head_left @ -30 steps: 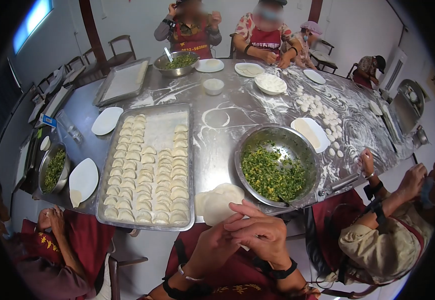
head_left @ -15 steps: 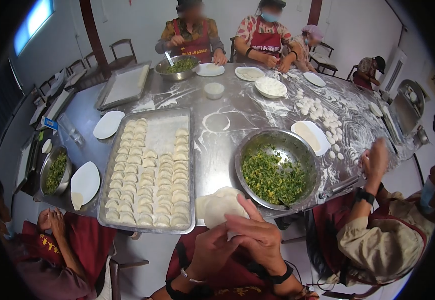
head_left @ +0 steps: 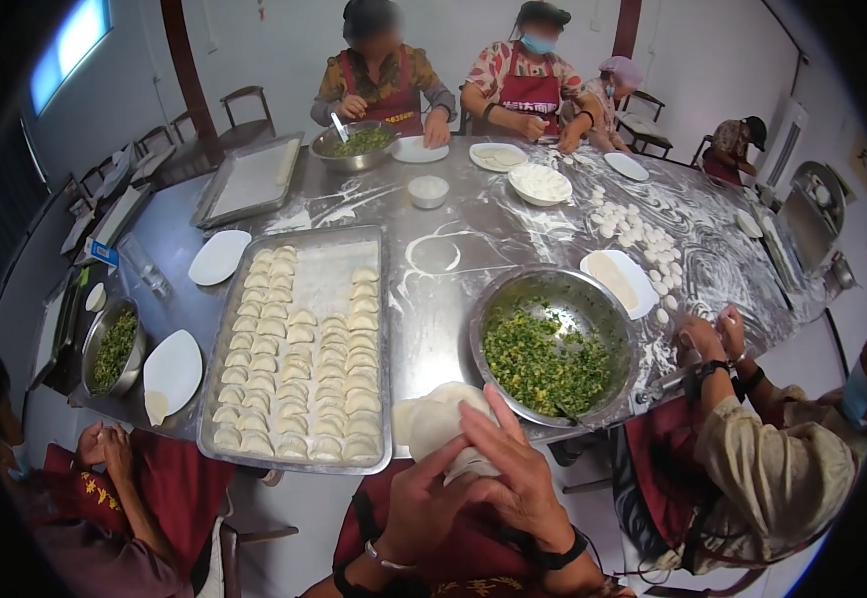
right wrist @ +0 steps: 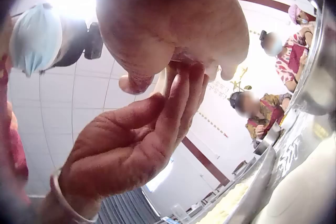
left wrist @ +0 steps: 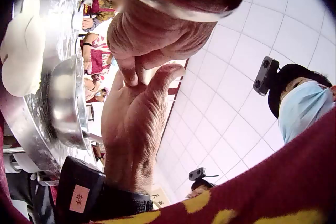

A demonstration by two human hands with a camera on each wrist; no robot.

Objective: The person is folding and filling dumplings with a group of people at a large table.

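In the head view, the left hand (head_left: 421, 506) and right hand (head_left: 521, 486) meet at the table's front edge, fingertips together. A pale piece of dough (head_left: 468, 465) shows between them; its shape is mostly covered. A thin strip of this dough (right wrist: 168, 81) is visible between the fingers in the right wrist view, where the left hand (right wrist: 131, 145) comes up from below against the right hand (right wrist: 173, 19). Both hands pinch it. Just beyond the fingers lie flat round wrappers (head_left: 435, 419), overlapping. A steel bowl of chopped green filling (head_left: 543, 354) stands to their right.
Left of the wrappers, a metal tray (head_left: 386, 339) holds rows of dumplings (head_left: 294, 394). White plates (head_left: 173, 371), a second filling bowl (head_left: 114, 349), flour bowls (head_left: 540, 183) and dough pieces (head_left: 638, 229) are spread about. Other people sit around the table.
The head view has tilted slightly, so the table sits lower. The hands stay together while the right fingers shift and stand more upright. The person at right has lowered a raised hand.
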